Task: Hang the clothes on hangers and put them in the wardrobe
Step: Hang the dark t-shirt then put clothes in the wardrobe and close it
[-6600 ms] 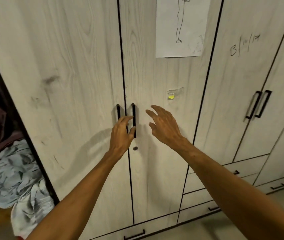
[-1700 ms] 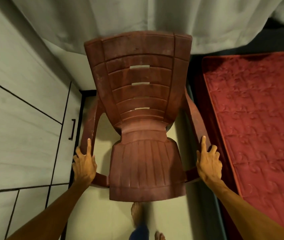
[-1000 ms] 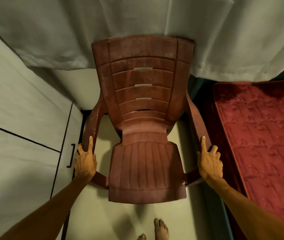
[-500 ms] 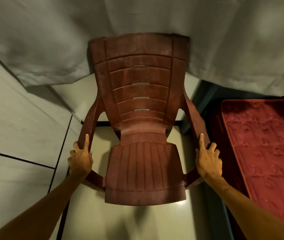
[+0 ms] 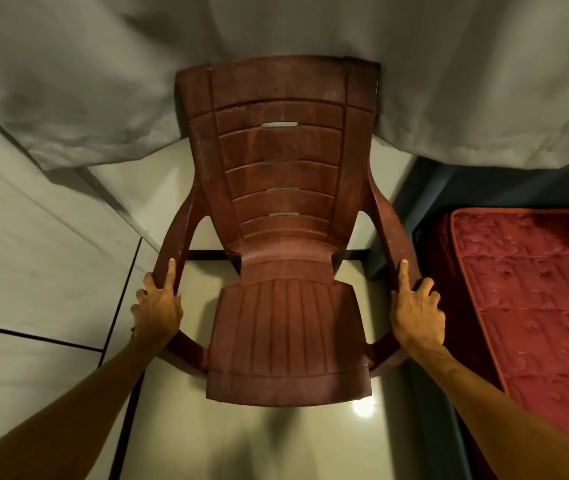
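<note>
A dark red plastic armchair [image 5: 285, 327] fills the middle of the view, seen from above with its backrest toward the curtain. My left hand [image 5: 158, 308] grips its left armrest, index finger laid along the rail. My right hand [image 5: 416, 313] grips the right armrest the same way. The light wood wardrobe [image 5: 16, 271] runs along the left side, doors shut. No clothes or hangers are in view.
A pale curtain [image 5: 103, 81] hangs across the top, behind the chair's back. A red quilted mattress [image 5: 536, 289] lies at the right, close to the chair's arm. Glossy cream floor tiles [image 5: 276, 441] show below the seat.
My hands left the wardrobe door handles and took the chair's armrests. Over the last second the chair has shifted away from the mattress, and more floor shows behind it.
</note>
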